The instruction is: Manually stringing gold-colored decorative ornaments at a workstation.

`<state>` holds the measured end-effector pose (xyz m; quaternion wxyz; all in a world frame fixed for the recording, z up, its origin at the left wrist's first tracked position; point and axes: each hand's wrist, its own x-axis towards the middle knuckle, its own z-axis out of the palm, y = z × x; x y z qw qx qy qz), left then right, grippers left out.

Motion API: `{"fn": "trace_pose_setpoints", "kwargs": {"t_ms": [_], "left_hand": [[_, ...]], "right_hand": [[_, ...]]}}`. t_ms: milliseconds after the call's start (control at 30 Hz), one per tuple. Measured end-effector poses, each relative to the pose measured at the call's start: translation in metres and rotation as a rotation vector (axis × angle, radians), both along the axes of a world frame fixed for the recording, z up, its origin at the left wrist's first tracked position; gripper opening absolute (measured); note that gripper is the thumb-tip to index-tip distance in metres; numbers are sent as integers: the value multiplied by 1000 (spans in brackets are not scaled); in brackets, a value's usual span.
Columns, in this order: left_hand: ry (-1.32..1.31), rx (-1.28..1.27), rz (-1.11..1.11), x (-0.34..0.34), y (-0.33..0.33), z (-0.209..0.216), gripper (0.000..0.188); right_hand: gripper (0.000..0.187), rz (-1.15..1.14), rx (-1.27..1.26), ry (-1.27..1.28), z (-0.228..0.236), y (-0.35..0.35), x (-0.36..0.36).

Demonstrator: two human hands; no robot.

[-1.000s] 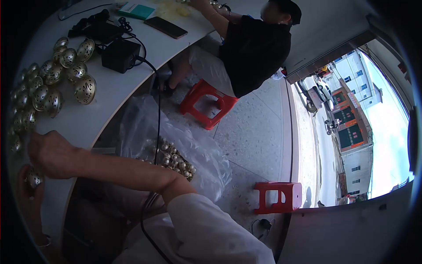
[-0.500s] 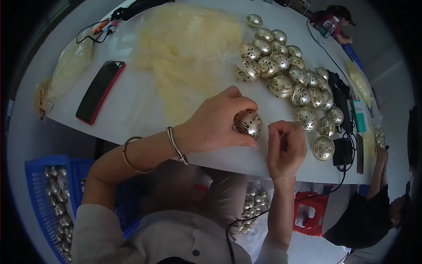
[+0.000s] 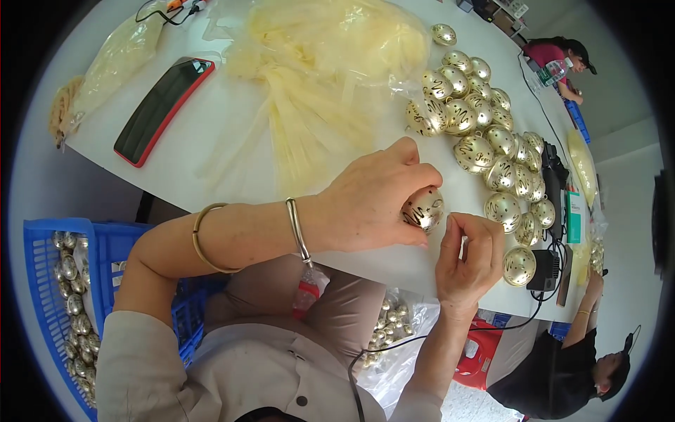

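My left hand (image 3: 369, 197) is closed round a shiny gold ball ornament (image 3: 426, 209) with black lettering and dots, held just above the table near its front edge. Thumb and fingers grip the ball from its left side. Close to its right, my right hand (image 3: 470, 260) is raised with thumb and index finger pinched together, apart from the ball. Whatever that pinch holds, if anything, is too small to make out. Similar gold ball ornaments (image 3: 474, 153) lie in a loose group beyond and to the right of my hands.
A clear bag with pale yellow strips (image 3: 302, 116) spreads across the white table (image 3: 211, 165). A red-edged phone (image 3: 163, 112) lies left. At right are a black adapter (image 3: 543, 271) and a teal box (image 3: 575, 218). A blue crate (image 3: 105, 235) holds more ornaments. Two people sit nearby.
The whole view has shifted and brightened. My left hand still grips the ball, and my right hand keeps its pinch close beside it.
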<state>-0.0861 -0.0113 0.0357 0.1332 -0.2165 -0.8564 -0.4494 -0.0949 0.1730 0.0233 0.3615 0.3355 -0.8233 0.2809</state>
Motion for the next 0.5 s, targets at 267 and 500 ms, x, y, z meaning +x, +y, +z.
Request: {"fn": "trace_pose_setpoints", "kwargs": {"t_ms": [267,500], "left_hand": [[5,-6,-5,-2,2,-4,51],[57,-2,15,-3,3,-6,51]], "right_hand": [[17,29,34,-8,1,-1,1],[16,3,16,-60,4,-2,-2]]}}
